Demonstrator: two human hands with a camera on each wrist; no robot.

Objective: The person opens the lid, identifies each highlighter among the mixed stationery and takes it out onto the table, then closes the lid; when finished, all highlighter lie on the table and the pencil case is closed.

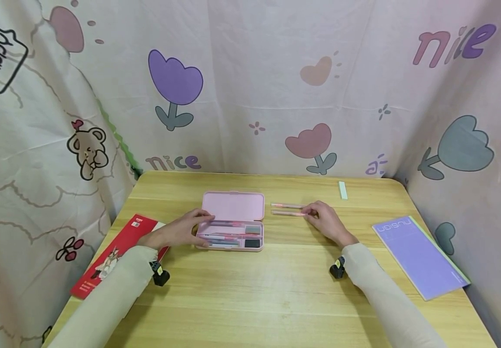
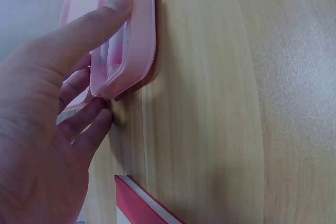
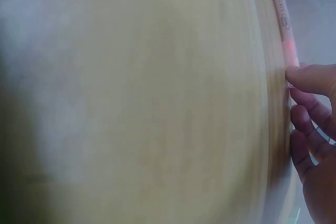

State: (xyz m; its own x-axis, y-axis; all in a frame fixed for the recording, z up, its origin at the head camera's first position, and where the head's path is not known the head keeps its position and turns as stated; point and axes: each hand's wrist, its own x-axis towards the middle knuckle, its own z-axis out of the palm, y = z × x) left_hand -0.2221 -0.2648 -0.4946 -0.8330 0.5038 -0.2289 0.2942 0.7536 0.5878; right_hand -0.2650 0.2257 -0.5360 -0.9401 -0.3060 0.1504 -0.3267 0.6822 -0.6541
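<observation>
A pink pencil case [image 1: 233, 205] lies on the table with its lid folded back. Several pens [image 1: 224, 238], a grey-green block [image 1: 252, 230] and a dark block [image 1: 252, 243] sit in its compartments. My left hand [image 1: 183, 228] holds the case by its left end; in the left wrist view the thumb [image 2: 94, 27] lies across the rim and the fingers are at the end wall. To the right of the case, two slim pink pens [image 1: 287, 213] lie side by side. My right hand [image 1: 325, 222] pinches the nearer one at its right end between thumb and fingers.
A red booklet [image 1: 98, 270] lies at the left, partly under the left forearm. At the right is a purple notebook [image 1: 420, 258]. A small pale strip [image 1: 343, 190] lies near the table's back edge, in front of a printed curtain [image 1: 241, 87].
</observation>
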